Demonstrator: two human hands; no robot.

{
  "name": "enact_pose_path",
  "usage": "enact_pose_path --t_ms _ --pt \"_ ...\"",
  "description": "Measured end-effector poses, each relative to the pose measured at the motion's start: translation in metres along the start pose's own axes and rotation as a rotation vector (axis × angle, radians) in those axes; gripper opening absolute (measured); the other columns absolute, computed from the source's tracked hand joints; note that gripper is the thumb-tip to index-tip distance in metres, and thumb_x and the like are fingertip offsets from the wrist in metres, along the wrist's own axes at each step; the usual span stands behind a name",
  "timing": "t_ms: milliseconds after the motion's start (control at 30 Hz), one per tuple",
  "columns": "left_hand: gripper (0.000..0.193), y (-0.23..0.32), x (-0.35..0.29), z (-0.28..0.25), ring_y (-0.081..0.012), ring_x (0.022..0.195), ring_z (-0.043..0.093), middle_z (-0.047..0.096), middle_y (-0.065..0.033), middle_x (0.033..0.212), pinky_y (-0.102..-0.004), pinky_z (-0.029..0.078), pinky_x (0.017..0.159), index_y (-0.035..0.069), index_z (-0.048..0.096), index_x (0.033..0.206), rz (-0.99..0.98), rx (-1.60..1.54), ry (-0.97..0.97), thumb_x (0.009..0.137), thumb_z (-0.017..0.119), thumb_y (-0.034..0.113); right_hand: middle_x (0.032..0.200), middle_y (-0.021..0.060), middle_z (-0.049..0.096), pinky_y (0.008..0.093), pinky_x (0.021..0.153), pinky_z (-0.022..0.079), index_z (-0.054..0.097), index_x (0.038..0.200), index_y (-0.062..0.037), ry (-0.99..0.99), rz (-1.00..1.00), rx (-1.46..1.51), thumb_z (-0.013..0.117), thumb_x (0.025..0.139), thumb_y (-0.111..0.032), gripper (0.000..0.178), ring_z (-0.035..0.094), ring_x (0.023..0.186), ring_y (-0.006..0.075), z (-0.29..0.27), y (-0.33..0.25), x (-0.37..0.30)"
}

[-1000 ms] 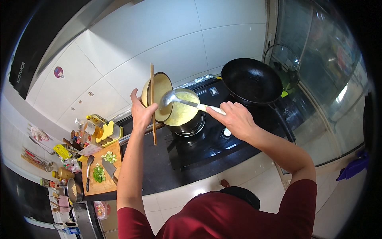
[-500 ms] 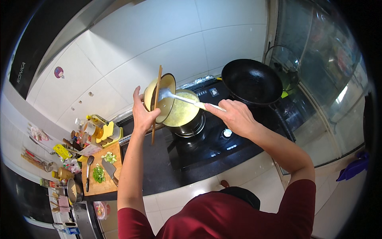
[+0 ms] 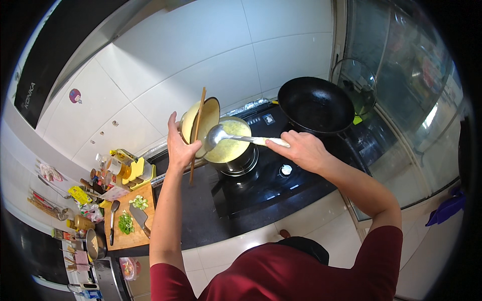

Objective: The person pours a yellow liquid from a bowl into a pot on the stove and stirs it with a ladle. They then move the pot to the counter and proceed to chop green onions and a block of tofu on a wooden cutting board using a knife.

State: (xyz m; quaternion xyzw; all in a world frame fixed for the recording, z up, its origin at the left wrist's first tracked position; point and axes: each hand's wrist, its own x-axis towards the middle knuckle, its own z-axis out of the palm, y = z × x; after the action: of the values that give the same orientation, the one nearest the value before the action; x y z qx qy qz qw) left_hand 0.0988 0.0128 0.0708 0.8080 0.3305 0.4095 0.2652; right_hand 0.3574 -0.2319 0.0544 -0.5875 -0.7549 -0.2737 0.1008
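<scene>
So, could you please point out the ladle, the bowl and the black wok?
Ladle (image 3: 215, 134): head view, on its metal scoop.
Bowl (image 3: 207, 116): head view, on its yellow inner wall.
Wok (image 3: 315, 104): head view, on its dark inside.

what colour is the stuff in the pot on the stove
Pale yellow; the pot under the ladle shows best in the head view.

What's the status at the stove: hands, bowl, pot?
Left hand tilts yellow bowl plus chopsticks over pot. Right hand holds ladle at bowl rim. Nothing obstructing.
</scene>
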Motion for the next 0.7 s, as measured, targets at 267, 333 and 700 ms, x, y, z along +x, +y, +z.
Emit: enact_pose_path --t_ms 267,333,700 --pt "0.102 -0.010 -0.004 0.007 -0.0379 0.107 0.055 0.054 -0.0255 0.117 -0.0440 0.044 0.096 0.000 0.026 0.146 0.063 0.061 0.027 0.057 0.072 0.017 0.082 0.0061 0.049 0.0291 0.055 0.048 0.054 0.134 -0.0168 0.054 0.183 0.014 0.062 0.079 -0.003 0.058 0.057 0.073 0.0185 0.011 -0.016 0.004" --pt "0.101 -0.007 -0.006 0.007 -0.0390 0.111 0.052 0.053 -0.0259 0.119 -0.0454 0.041 0.099 0.000 0.027 0.146 0.045 0.076 0.042 0.057 0.073 0.017 0.083 0.0069 0.048 0.0307 0.055 0.049 0.053 0.135 -0.0187 -0.063 0.196 0.129 0.061 0.079 -0.002 0.059 0.059 0.074 0.0199 0.010 -0.024 -0.002" --pt "0.100 -0.002 -0.010 0.011 -0.0409 0.112 0.049 0.051 -0.0262 0.118 -0.0467 0.041 0.099 0.001 0.027 0.145 0.116 0.174 0.038 0.058 0.072 0.019 0.083 0.0081 0.048 0.0344 0.055 0.051 0.050 0.135 -0.0201 -0.086 0.222 0.213 0.060 0.081 -0.001 0.058 0.060 0.074 0.0229 0.009 -0.028 -0.010"
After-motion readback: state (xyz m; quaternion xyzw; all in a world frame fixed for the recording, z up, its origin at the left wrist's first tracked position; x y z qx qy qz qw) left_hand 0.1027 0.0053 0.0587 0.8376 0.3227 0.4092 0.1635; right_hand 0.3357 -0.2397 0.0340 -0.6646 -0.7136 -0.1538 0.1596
